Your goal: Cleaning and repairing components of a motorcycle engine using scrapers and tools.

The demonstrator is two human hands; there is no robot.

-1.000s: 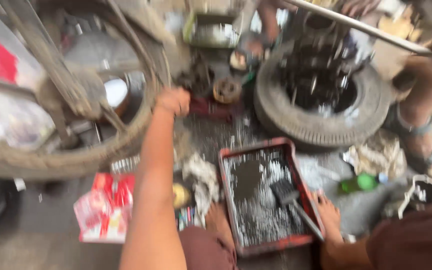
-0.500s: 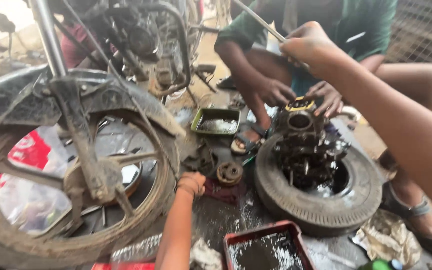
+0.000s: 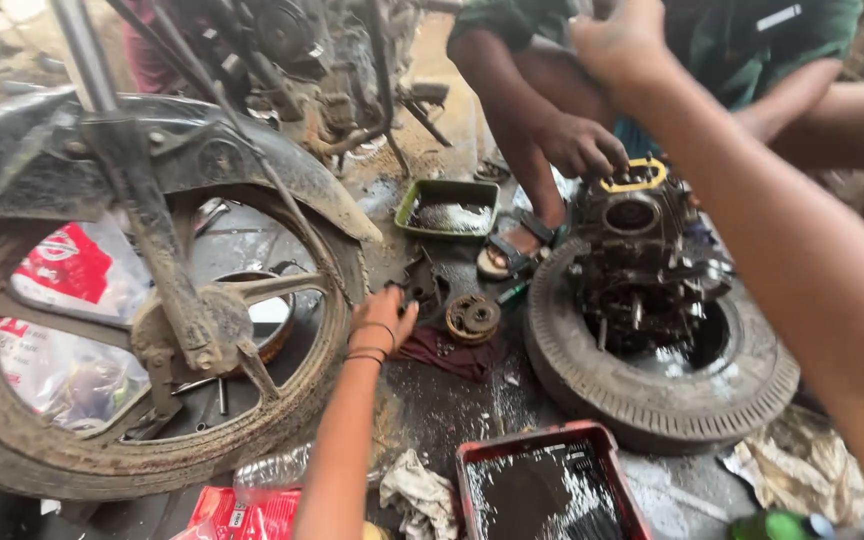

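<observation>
one engine block [image 3: 642,255] sat in the hole of one tyre [image 3: 652,385] lying flat on the floor, and everything else was placed around that tyre. the left hand [image 3: 382,315] reached to the tyre's left, fingers spread and pressed down on a dark metal part [image 3: 422,285] on the floor, not closed round anything; one round clutch piece [image 3: 473,318] lay just beside it on a dark red cloth [image 3: 452,355], between the hand and the tyre. the right hand [image 3: 622,45] was raised above the tyre, seen from the back with its fingers curled; whether it gripped something could not be told, as the top edge cut it off. one other person's hand [image 3: 580,145] rested on the engine block's top near a yellow gasket [image 3: 634,178], and one sandalled foot [image 3: 512,250] stood just behind the tyre. two trays showed: a green one [image 3: 449,207] behind the tyre, and a red one [image 3: 542,490] in front of it, cut off by the bottom edge. one motorcycle wheel [image 3: 142,330] stood well left of the tyre. one white rag [image 3: 417,490] lay beside the red tray.
</observation>
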